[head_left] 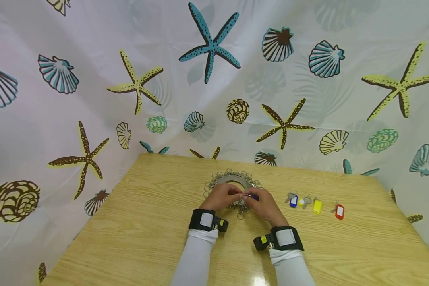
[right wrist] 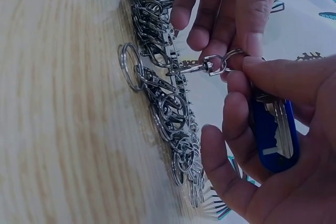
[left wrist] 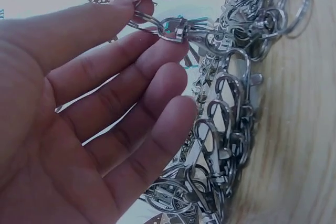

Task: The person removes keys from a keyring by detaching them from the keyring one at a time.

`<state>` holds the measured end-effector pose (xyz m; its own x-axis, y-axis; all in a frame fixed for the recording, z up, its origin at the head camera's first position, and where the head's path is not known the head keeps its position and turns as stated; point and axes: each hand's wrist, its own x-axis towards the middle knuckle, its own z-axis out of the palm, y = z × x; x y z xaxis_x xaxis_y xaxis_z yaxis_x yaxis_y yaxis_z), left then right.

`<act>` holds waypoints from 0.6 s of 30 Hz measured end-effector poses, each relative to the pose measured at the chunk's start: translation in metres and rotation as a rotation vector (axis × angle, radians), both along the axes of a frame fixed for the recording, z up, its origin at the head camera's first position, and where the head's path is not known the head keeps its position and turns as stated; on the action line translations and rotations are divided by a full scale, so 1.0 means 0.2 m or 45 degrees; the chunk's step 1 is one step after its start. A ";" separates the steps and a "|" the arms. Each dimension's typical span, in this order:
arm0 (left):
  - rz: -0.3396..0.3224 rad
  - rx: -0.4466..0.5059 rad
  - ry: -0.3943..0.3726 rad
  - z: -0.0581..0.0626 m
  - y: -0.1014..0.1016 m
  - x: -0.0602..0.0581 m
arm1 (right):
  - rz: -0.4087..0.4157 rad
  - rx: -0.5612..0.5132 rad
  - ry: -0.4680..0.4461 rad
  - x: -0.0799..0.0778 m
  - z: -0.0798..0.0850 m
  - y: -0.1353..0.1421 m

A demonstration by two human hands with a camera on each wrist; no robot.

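My left hand pinches a split ring between thumb and forefinger, its other fingers spread loosely. A metal swivel clasp hangs from that ring, reaching toward a round metal ring holder crowded with similar clasps and split rings. In my right hand is a blue key tag with a silver key lying against it. The right thumb and forefinger meet at the split ring, beside the left fingertips, and hide where tag and ring come together.
To the right on the wooden table lie keys with a blue tag, yellow tags and a red tag. A curtain printed with shells and starfish rises behind the table and along its sides.
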<state>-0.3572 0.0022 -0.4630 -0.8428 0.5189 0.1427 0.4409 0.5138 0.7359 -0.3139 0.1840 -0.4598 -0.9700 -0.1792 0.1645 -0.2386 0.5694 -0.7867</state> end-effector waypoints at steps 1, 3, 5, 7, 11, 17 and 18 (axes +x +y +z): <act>0.002 -0.003 0.001 0.00 0.00 0.00 | 0.006 0.000 0.003 0.00 0.00 0.00; 0.008 -0.008 0.003 0.00 0.00 0.00 | 0.012 0.003 0.002 0.00 0.00 0.00; 0.008 -0.010 0.003 0.00 0.00 0.00 | 0.017 0.007 0.001 0.01 0.00 0.00; 0.009 -0.010 0.000 -0.01 0.00 -0.01 | 0.018 0.006 -0.004 0.01 0.00 0.00; 0.005 -0.006 -0.007 -0.01 0.00 -0.01 | 0.005 -0.035 -0.047 0.00 0.00 0.00; -0.001 0.000 0.005 -0.01 0.00 -0.01 | 0.007 -0.066 -0.069 0.01 0.00 0.00; -0.004 0.004 0.010 -0.01 0.00 -0.01 | 0.008 -0.072 -0.069 0.01 0.00 0.00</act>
